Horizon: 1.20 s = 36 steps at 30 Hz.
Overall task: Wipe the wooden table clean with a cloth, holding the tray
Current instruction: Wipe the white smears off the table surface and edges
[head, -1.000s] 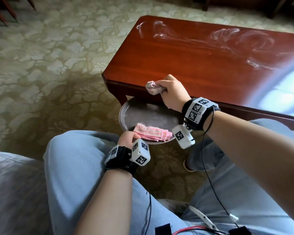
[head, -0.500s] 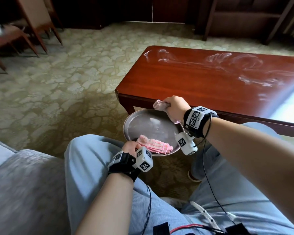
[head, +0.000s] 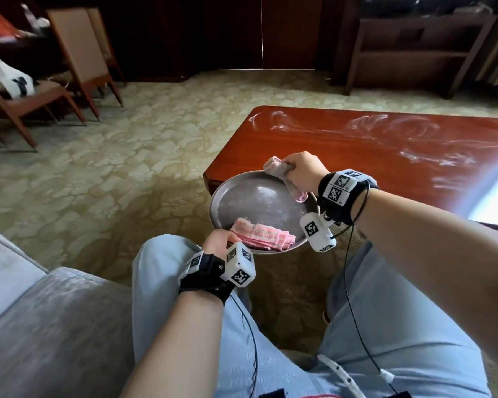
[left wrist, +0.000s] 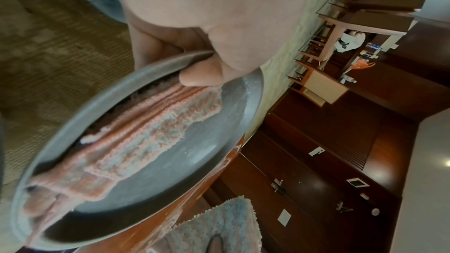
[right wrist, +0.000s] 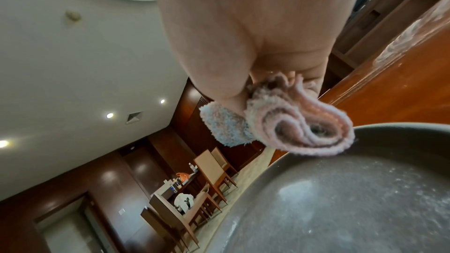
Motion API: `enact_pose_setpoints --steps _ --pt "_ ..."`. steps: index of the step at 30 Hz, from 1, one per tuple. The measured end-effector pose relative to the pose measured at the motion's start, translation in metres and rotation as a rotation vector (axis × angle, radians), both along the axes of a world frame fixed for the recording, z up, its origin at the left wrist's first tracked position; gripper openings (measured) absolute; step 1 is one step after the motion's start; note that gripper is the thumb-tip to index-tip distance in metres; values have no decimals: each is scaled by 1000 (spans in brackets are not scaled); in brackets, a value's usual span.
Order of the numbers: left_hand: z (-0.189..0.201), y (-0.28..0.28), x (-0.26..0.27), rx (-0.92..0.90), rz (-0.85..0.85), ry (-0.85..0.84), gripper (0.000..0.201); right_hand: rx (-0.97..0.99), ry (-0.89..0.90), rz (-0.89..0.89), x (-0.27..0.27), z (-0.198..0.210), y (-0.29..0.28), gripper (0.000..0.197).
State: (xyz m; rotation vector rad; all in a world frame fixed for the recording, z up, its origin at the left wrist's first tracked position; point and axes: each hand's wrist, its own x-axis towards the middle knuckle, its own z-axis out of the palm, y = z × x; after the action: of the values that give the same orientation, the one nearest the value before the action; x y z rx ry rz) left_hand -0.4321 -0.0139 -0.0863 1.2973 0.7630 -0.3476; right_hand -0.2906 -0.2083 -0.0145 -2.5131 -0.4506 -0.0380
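A round grey metal tray (head: 242, 196) (left wrist: 233, 118) (right wrist: 340, 189) hangs in the air by the near left corner of the reddish wooden table (head: 357, 147). My left hand (head: 217, 242) (left wrist: 207, 68) grips its near rim, thumb on a folded pink cloth (head: 260, 232) (left wrist: 146, 132) lying in it. My right hand (head: 302, 170) (right wrist: 243, 45) grips a bunched pinkish-white cloth (head: 282, 173) (right wrist: 287, 124) over the tray's far rim, at the table edge. White powdery smears (head: 400, 130) streak the table's far side.
Patterned carpet (head: 112, 168) lies left of the table. Wooden chairs (head: 78, 58) stand at the back left and dark shelving (head: 414, 44) at the back right. A grey sofa cushion (head: 41, 326) is by my left thigh.
My right hand drew the bunched cloth off the table edge to over the tray's rim. The head view tilted up, showing more of the room. The left hand kept its hold on the tray.
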Motion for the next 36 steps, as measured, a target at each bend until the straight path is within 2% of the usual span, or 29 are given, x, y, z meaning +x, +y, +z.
enact_pose_setpoints --steps 2,3,10,14,21,24,26,30,32,34,36 --pt "4 4 15 17 43 -2 40 43 0 3 13 10 3 26" --pt "7 6 23 -25 75 -11 42 59 0 4 21 14 4 23" --pt "14 16 100 -153 236 -3 37 198 84 -24 109 16 27 17" --pt "2 33 167 -225 326 3 61 267 111 -28 174 7 50 21" --pt "14 67 251 -321 409 69 49 358 236 -40 266 9 97 24" --pt "47 76 269 -309 436 104 39 361 304 -44 284 36 109 21" --pt "78 79 278 -311 442 114 42 364 332 -62 292 67 113 16" --pt "165 85 290 -288 432 111 38 383 384 -63 306 156 121 9" --pt "214 88 296 -277 416 109 43 413 399 -68 309 206 124 12" --pt "261 90 300 -234 395 114 40 433 403 -79 309 254 123 5" --pt "304 92 300 -186 403 103 42 437 416 -67 310 300 122 8"
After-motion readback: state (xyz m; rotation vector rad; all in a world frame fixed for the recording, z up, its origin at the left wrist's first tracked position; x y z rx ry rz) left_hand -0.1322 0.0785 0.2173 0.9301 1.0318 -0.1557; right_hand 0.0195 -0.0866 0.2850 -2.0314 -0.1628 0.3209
